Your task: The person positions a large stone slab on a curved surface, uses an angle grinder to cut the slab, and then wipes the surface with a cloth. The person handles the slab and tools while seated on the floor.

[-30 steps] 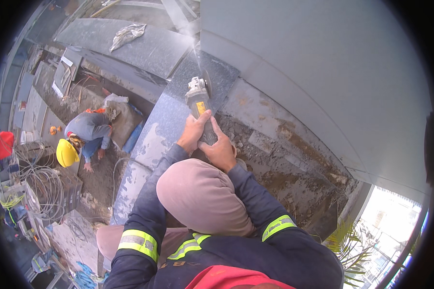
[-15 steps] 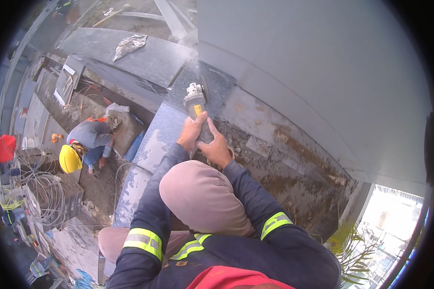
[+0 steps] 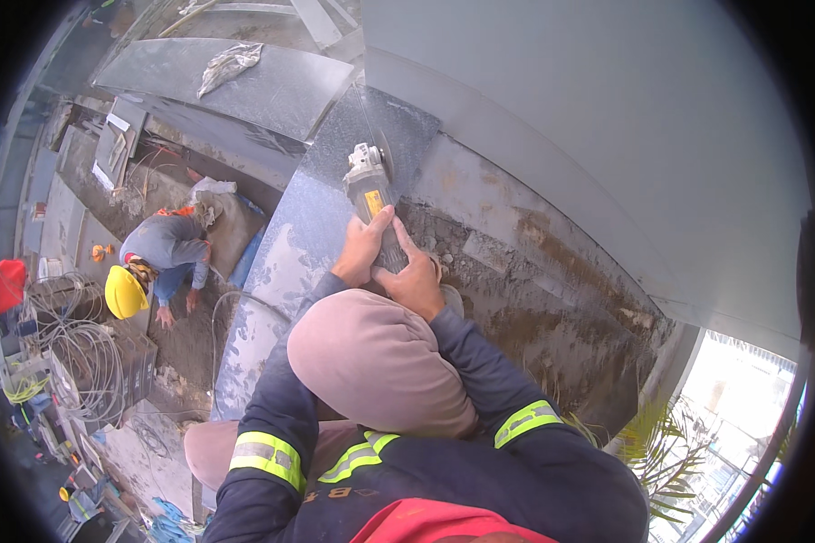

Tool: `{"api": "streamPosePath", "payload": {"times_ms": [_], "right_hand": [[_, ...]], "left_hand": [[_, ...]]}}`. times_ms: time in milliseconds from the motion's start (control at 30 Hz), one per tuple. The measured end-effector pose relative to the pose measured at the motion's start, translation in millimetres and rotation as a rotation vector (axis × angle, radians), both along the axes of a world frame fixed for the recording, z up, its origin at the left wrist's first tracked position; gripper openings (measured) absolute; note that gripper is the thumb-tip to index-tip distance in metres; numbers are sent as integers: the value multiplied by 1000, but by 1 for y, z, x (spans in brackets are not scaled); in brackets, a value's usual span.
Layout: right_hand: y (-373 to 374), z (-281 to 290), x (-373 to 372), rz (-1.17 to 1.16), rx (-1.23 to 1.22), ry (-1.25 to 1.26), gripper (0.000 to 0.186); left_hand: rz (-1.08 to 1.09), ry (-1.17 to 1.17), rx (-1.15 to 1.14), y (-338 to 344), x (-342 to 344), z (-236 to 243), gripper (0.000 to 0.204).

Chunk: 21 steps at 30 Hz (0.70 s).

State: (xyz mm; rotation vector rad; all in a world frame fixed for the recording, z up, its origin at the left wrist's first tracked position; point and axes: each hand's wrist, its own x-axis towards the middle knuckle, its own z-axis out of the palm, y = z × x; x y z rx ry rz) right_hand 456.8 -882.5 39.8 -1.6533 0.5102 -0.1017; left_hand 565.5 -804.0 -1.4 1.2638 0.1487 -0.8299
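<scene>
Over the dark slab [image 3: 333,138], we hold the grinder [image 3: 369,187] with our left hand [image 3: 360,248] and right hand [image 3: 415,281], grip wrapped snugly around its body, presumably to steady the disc [image 3: 386,154].

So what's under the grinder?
Under the head of the grinder is a dark gray slab; rubble shows beside its body. The left hand, right hand and tool itself hide what's directly beneath.

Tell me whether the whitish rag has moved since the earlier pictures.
No. Judged against the gray slab under it, the rag lies on the same spot; both shift together in the picture, as the camera moves.
</scene>
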Motion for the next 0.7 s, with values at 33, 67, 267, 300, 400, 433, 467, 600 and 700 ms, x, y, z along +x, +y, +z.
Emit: {"api": "streamPosePath", "payload": {"times_ms": [33,67,267,300,400,433,467,600,700], "right_hand": [[-1,-1,0,-2,36,8,90],[-2,-5,-1,1,42,5,90],[-2,-25,8,4,32,-57,90],[-3,-23,10,10,56,-44,90],[-6,-26,13,12,83,-31,90],[-6,-28,13,11,84,-30,90],[-6,-31,15,5,87,-54,91],[-6,-38,20,5,75,-77,92],[-8,-36,22,24,68,-19,92]], "left_hand": [[-26,18,20,1,1,0,33],[-56,35,38,1,3,0,32],[-77,36,68,1,14,-4,30],[-80,35,65,1,16,-5,30],[-62,14,49,-3,18,-6,30],[-65,13,54,-4,19,-6,30],[-64,8,57,-5,21,-6,30],[-77,11,92,-4,28,-6,30],[-54,37,32,-4,30,-9,29]]}}
